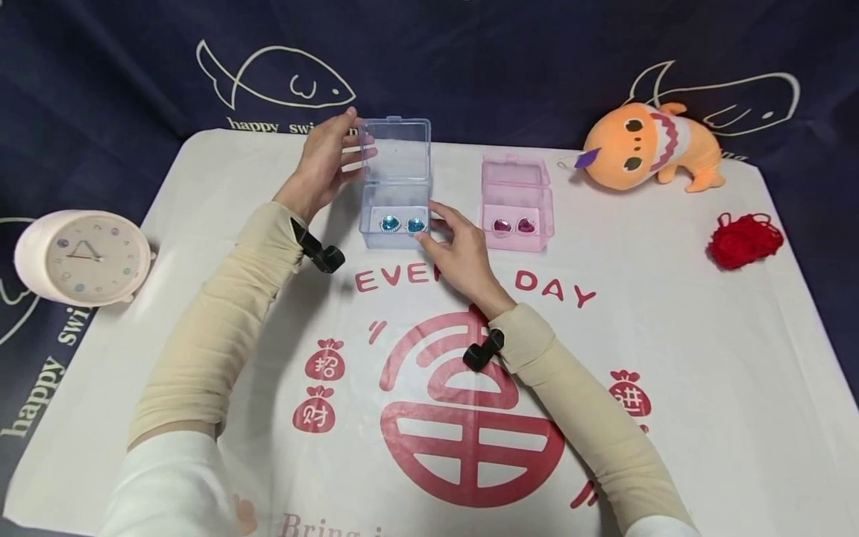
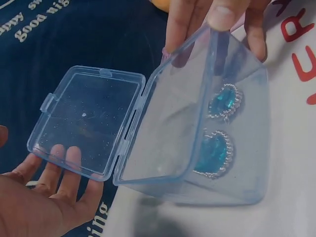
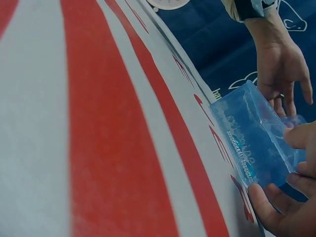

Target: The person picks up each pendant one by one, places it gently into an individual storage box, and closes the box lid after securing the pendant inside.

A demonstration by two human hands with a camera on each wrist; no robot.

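A clear blue plastic box [image 1: 396,236] stands on the table with its hinged lid [image 2: 94,118] raised. Inside lie two blue heart-shaped gems [image 1: 390,223] with beaded silvery rims. My left hand [image 1: 324,160] is at the lid's left side, its fairly straight fingers touching the lid's edge from behind. With thumb and fingers, my right hand [image 1: 463,250] holds the box by its right front corner. To the right, a pink plastic box [image 1: 518,240] stands with its lid up and two dark pink heart-shaped gems [image 1: 502,227] inside.
An orange shark plush [image 1: 624,149] lies at the back right, with a red yarn bundle [image 1: 745,241] in front of it. A round-faced clock [image 1: 97,257] stands at the left edge. A printed white cloth [image 1: 671,313] covers the table; a dark blue curtain [image 1: 470,67] hangs behind.
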